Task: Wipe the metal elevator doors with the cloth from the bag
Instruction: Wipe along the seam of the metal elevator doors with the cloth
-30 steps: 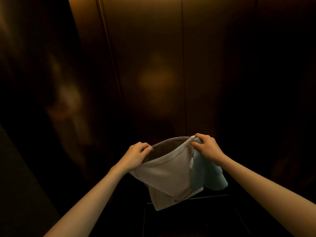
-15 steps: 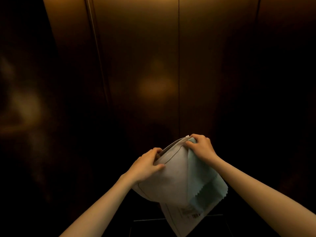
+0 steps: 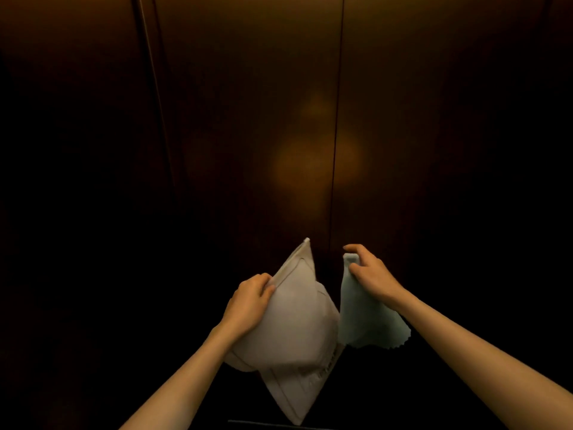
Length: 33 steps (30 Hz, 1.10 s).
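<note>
Bronze elevator doors (image 3: 248, 135) behind bag (image 3: 291, 321), cloth (image 3: 366, 318)

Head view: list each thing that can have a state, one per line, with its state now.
elevator doors: closed, seam running down the middle, not touched by cloth.
bag: out in the air, hanging from one edge, held by the left hand.
cloth: out of the bag, dangling beside it, apart from it.
left hand: grips the bag's edge.
right hand: pinches the cloth's top.
</note>
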Tool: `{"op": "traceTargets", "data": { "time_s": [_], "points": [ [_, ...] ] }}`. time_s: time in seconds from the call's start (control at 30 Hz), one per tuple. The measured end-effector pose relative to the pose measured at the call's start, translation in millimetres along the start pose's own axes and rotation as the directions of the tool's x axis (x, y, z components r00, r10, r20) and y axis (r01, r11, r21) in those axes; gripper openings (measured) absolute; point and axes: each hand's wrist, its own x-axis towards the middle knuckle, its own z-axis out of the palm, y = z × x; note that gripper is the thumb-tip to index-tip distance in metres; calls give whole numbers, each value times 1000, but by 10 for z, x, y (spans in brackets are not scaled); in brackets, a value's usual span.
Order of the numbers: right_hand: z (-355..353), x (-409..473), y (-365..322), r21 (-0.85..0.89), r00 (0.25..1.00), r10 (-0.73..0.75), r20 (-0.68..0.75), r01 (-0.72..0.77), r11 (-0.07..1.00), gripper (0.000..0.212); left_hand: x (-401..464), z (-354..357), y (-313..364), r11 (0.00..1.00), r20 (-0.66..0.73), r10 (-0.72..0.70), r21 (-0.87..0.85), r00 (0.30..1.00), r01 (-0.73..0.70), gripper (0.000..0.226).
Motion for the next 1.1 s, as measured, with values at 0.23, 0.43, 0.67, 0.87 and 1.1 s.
{"op": "traceTargets", "data": {
  "time_s": [0.23, 0.43, 0.67, 0.87, 1.1],
  "points": [
    [200, 670, 217, -31, 939, -2, -345, -9, 999, 23, 443, 17, -401, 986, -125, 61, 160, 990, -40, 25],
    [372, 1358, 316, 28, 909, 74, -409, -69, 997, 27, 1124, 55, -799, 861, -136, 290, 469, 947, -196, 18],
    [530, 2019, 239, 171, 837, 110, -536, -20, 985, 27, 1971, 78, -1083, 780, -176, 421, 572, 890, -256, 19],
    [675, 2344, 322, -145, 796, -127, -591, 50, 988, 42, 2410, 180, -1172, 789, -230, 488, 528, 842, -313, 16],
    [568, 2659, 711, -690, 706, -529, -471, 79, 719, 76, 2719, 289, -977, 862, -291, 458, 378, 840, -339, 30]
  ]
}}
